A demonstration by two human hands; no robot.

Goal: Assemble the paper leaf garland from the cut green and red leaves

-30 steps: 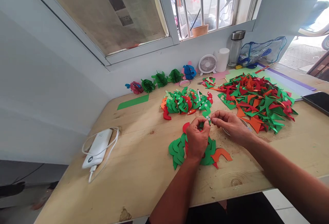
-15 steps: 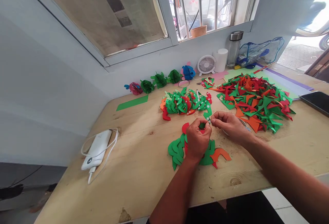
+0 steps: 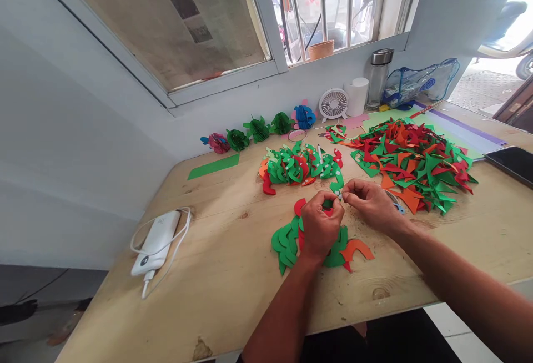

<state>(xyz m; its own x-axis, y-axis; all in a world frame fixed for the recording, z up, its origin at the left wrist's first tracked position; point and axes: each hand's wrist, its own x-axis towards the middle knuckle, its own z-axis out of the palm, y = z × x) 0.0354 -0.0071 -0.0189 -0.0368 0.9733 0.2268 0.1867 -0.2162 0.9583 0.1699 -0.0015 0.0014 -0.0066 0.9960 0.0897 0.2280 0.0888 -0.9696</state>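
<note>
My left hand [image 3: 322,225] is closed in a pinch over a loose pile of green and red paper cut-outs [image 3: 286,245]. Right beside it, the thumb and fingertips of my right hand [image 3: 370,203] are also pinched together, almost meeting the left fingertips. A tiny whitish bit shows between the two hands, too small to name; what each pinch holds is hidden. Just beyond the fingertips lies a curved green cut-out [image 3: 336,179] with small white squares on it. It borders a heap of similar green, red and orange pieces [image 3: 291,166]. An orange curved cut-out [image 3: 357,248] rests near my left wrist.
Paper scraps [image 3: 416,163] are heaped on the right, near a phone [image 3: 512,163]. Along the wall stand folded paper figures [image 3: 258,129], a small fan [image 3: 333,104], a white cylinder [image 3: 357,96] and a bottle [image 3: 378,80]. A power bank with cable [image 3: 157,241] lies left.
Both hands stay at nearly the same spot, pinched close together. My right hand has shifted very slightly; the piles look the same.
</note>
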